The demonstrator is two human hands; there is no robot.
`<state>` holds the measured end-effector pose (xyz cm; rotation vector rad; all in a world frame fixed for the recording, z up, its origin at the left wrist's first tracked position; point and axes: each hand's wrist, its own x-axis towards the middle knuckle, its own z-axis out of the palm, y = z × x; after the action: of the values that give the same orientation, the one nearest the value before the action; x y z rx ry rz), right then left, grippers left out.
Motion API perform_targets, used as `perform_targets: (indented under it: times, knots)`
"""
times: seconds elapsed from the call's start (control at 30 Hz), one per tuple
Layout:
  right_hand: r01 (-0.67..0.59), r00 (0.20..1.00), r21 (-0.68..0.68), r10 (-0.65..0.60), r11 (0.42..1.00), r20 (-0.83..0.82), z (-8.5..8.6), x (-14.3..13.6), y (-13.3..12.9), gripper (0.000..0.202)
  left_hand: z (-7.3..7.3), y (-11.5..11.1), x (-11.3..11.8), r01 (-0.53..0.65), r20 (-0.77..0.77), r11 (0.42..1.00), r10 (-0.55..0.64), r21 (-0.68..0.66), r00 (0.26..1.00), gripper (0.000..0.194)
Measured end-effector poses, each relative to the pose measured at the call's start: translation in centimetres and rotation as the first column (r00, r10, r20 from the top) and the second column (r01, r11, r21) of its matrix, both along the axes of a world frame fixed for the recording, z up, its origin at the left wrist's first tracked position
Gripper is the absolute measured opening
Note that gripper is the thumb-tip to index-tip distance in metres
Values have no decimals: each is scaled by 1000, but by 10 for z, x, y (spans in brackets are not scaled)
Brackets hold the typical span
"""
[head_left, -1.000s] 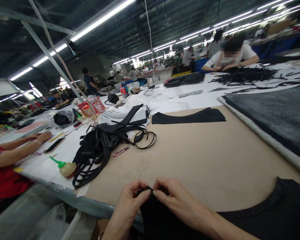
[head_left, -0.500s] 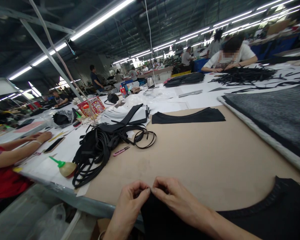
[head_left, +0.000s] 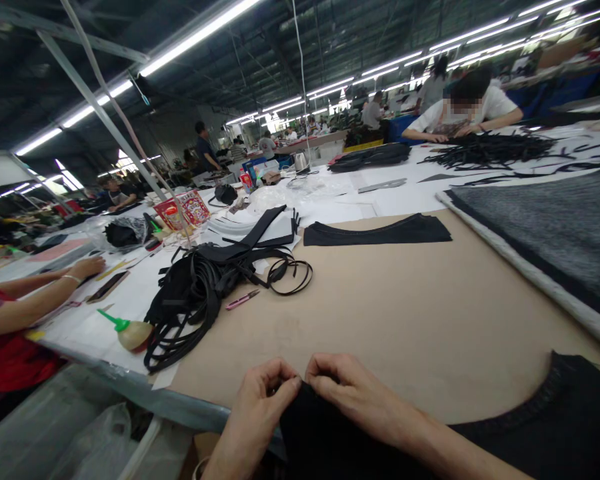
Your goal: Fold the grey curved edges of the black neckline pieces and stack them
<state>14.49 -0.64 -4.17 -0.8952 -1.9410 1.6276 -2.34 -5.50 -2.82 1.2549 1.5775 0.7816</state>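
At the table's front edge, my left hand and my right hand are close together, each closed in a pinch. Between them they grip the upper edge of a black fabric piece, which hangs down toward me. Its lower part runs out of view. To the right, another stretch of black fabric with a curved, stitched-looking edge lies on the table; whether it joins the held piece is hidden by my right forearm. Farther back lies a flat, curved black fabric panel.
A heap of black fabric strips lies left, with pink thread snips beside it. A green-tipped oil bottle stands near the left edge. A grey fabric stack lies right. One co-worker sits opposite; another's arm rests left.
My hands keep almost the same pinch on the black fabric. The co-worker opposite and the standing person in the background have shifted slightly.
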Motion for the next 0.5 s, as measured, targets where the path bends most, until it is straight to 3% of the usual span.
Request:
perform_targets:
  times: [0.13,0.27,0.5]
  knots:
    - [3,1000,-7,-3,1000,-8,-2,0,0,11,0,0,0,1,7,1000,-1,-4,1000,29]
    - [-18,1000,-99,17,995,-13,-6,8,0,10,-2,1,-1,-10,62,1000,11,-23,998,31]
    - [-9,999,-220,0,975,-42,-8,22,5,12,-4,8,7,-129,180,989,139,-68,974,37]
